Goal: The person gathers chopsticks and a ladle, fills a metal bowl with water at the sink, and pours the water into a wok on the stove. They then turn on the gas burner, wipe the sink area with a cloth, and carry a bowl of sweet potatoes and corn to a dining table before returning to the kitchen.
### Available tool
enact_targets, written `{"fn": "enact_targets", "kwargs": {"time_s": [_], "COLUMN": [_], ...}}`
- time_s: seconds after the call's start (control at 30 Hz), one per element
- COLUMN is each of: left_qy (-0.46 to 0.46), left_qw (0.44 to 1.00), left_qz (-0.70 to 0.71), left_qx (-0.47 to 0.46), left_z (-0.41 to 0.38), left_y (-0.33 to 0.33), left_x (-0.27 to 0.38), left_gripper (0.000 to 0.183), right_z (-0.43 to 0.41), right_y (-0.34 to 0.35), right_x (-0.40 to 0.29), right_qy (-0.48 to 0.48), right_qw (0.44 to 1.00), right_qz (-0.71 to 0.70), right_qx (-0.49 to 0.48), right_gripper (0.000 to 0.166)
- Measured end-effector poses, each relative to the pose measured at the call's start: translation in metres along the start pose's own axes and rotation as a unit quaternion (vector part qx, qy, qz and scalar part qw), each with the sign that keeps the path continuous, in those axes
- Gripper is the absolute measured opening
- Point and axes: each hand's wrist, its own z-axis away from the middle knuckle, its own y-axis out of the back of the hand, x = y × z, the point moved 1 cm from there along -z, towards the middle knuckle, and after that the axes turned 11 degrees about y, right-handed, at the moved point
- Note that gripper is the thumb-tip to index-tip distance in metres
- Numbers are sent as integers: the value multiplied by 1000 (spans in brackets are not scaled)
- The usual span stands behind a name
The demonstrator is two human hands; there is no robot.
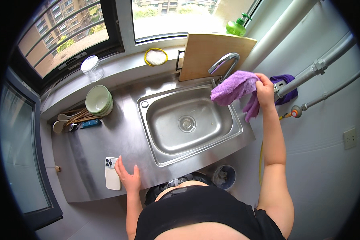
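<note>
My right hand (265, 90) grips a purple cloth (234, 87), which hangs over the right rim of the stainless steel sink (165, 129), beside the chrome faucet (229, 57). Another, darker purple cloth (289, 93) hangs by the grey pipe just behind that hand. With fingers apart, my left hand (130, 177) is over the steel counter (87, 162), its fingertips at the right edge of a white phone (112, 178) lying camera side up. Whether they touch the phone cannot be told. The basin holds no dishes.
Stacked green bowls (99, 100), chopsticks (81, 116), pale spoons (59, 126) and a blue-handled utensil (91, 123) are at the back left. A clear jar (92, 68) and yellow-rimmed scrubber (156, 57) sit on the sill. A wooden board (210, 57) leans behind the faucet; a bin (225, 177) stands below.
</note>
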Motion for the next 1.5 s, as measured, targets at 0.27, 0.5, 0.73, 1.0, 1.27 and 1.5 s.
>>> {"fn": "enact_targets", "kwargs": {"time_s": [0.27,0.5,0.73,1.0,1.27,1.5], "left_qy": [45,76,66,51,72,123], "left_qw": [998,997,997,997,996,970], "left_qz": [-10,-11,-26,-52,-54,-185], "left_qx": [35,31,22,10,16,98], "left_z": [16,28,23,25,36,24], "left_y": [-6,-7,-1,1,12,50], "left_x": [9,1,10,16,0,-34], "left_gripper": [64,65,63,62,58,72], "right_z": [-106,-91,-70,-60,-39,77], "right_y": [-33,-30,-54,-69,-77,-108], "right_x": [-42,78,55,65,41,27], "right_qy": [180,151,166,188,230,183], "right_qw": [980,957,967,978,970,965], "right_qz": [17,228,187,90,73,187], "right_qx": [81,-96,-45,17,-33,-30], "right_gripper": [29,42,63,35,39,43]}}
